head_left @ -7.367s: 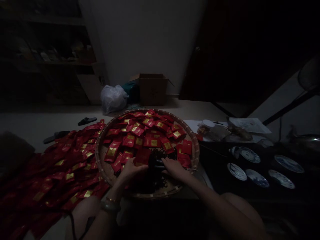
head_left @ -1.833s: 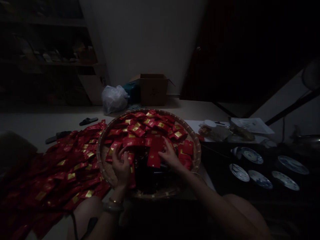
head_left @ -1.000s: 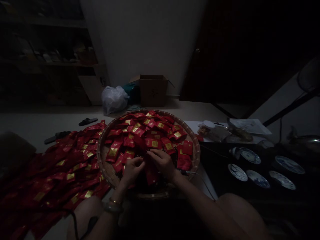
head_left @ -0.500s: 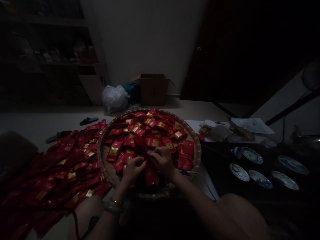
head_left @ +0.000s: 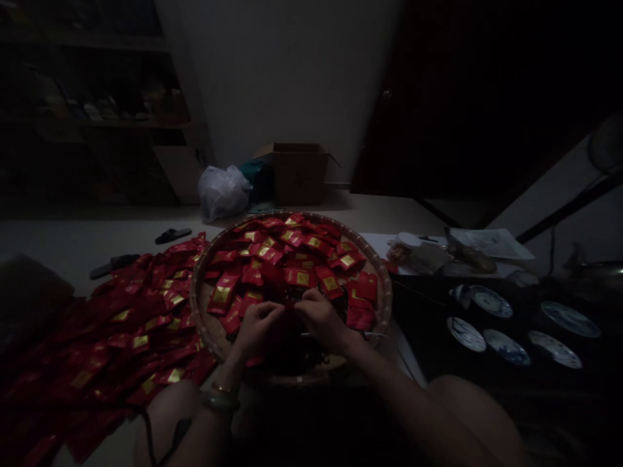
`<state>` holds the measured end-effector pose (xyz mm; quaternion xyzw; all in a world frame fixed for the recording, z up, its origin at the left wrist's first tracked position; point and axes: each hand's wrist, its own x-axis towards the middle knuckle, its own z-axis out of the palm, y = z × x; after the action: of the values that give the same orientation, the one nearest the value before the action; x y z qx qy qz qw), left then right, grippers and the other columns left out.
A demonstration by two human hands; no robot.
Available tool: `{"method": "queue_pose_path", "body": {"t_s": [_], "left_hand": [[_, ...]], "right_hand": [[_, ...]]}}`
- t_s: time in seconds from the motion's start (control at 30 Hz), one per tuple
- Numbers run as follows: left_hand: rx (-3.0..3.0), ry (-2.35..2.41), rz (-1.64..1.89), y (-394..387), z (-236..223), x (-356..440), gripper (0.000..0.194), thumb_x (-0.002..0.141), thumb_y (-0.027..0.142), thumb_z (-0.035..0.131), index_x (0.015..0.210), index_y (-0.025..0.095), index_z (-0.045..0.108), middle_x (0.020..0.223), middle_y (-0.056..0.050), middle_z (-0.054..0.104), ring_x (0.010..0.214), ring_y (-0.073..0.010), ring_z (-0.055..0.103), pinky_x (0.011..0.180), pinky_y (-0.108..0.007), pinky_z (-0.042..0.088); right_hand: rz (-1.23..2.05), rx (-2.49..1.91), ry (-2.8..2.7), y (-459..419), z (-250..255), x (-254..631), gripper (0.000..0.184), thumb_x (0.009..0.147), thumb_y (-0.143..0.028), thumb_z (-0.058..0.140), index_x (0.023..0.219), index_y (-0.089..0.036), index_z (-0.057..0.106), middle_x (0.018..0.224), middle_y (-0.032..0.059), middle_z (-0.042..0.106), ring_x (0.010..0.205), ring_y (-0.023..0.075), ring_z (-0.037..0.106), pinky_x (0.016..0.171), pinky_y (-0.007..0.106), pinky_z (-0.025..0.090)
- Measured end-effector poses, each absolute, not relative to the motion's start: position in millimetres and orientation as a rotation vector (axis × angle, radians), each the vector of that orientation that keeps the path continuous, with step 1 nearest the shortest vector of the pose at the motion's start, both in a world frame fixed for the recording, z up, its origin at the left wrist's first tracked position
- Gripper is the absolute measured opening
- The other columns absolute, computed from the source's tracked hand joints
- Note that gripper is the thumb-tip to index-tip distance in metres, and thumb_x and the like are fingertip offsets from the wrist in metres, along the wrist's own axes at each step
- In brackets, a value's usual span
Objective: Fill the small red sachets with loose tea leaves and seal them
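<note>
A round woven bamboo tray point(head_left: 198, 318) in front of me holds several red packets point(head_left: 302, 279) with gold labels. My left hand point(head_left: 257, 325) is closed over its near part, thumb and fingers pinching a red packet point(head_left: 289, 303). The fingers of my right hand point(head_left: 322, 322) are closed on the same packet from the other side. Most of the held packet is lost in shadow. Small dark loose pieces lie in the tray around my hands. A thin, pale-ended tool or cable point(head_left: 374, 335) shows beside my right wrist.
More red packets point(head_left: 141, 340) are heaped on the floor at left, near dark slippers point(head_left: 173, 235). Behind the tray are a white plastic bag point(head_left: 224, 192) and an open cardboard box point(head_left: 300, 175). At right, blue-and-white dishes point(head_left: 506, 348) and a lidded jar point(head_left: 405, 245) stand on a dark surface.
The red packet between my hands has tilted, its front now dark and hardly visible. My right hand has shifted slightly lower, and both hands stay close together over the tray.
</note>
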<state>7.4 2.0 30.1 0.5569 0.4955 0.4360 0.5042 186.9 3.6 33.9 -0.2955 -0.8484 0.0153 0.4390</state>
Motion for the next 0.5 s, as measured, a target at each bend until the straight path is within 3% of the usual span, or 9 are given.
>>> {"method": "queue_pose_path", "body": {"t_s": [0.17, 0.5], "left_hand": [[1.344, 1.102, 1.018, 0.7, 34.2, 5.4, 0.026, 0.064, 0.038, 0.068, 0.077, 0.016, 0.07, 0.076, -0.005, 0.072, 0.075, -0.0203, 0.065, 0.07, -0.028, 0.05], [1.387, 1.08, 0.948, 1.2, 31.2, 4.5, 0.022, 0.066, 0.038, 0.067, 0.068, 0.016, 0.063, 0.07, -0.003, 0.068, 0.071, -0.018, 0.063, 0.065, -0.027, 0.048]], "right_hand": [[0.041, -0.705, -2.164, -1.2, 38.4, 186.7, 0.023, 0.089, -0.01, 0.039, 0.085, -0.016, 0.06, 0.069, 0.0057, 0.057, 0.076, 0.0182, 0.049, 0.064, 0.029, 0.048], [0.099, -0.659, -2.282, -3.0, 35.6, 186.8, 0.027, 0.089, -0.009, 0.035, 0.083, -0.016, 0.061, 0.066, 0.0049, 0.057, 0.073, 0.0169, 0.049, 0.062, 0.026, 0.046]]}}
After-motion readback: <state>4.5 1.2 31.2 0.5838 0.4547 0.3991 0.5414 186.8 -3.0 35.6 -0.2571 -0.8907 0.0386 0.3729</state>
